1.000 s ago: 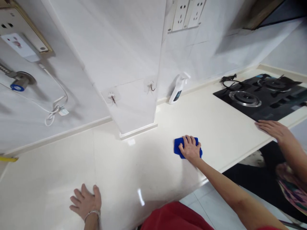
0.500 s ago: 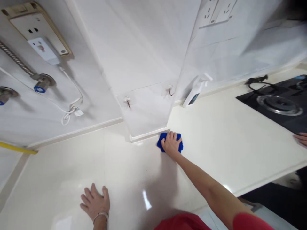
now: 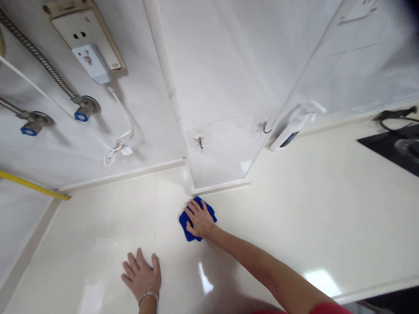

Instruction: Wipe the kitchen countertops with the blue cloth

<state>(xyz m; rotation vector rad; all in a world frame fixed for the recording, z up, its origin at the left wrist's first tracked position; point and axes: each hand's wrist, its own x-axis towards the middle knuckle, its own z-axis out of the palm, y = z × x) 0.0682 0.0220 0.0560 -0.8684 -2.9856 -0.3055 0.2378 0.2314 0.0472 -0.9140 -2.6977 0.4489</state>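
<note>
My right hand (image 3: 200, 220) presses a folded blue cloth (image 3: 187, 231) against the white countertop (image 3: 288, 226), fingers bent over it. The cloth lies just in front of the left front corner of the tiled pillar (image 3: 225, 161). My left hand (image 3: 142, 274), with a bracelet (image 3: 149, 295) at the wrist, rests flat on the counter to the left. Its fingers are spread and hold nothing.
A white spray bottle (image 3: 290, 131) leans against the wall right of the pillar. The black cooktop (image 3: 393, 146) is at far right. At left are a yellow pipe (image 3: 32, 185), valves with blue caps (image 3: 85, 110), and a plugged-in adapter (image 3: 91, 63) with a dangling cord.
My right hand has slid the blue cloth left along the pillar's base, from its right corner to its left. My left hand stays flat on the counter. The view has shifted left.
</note>
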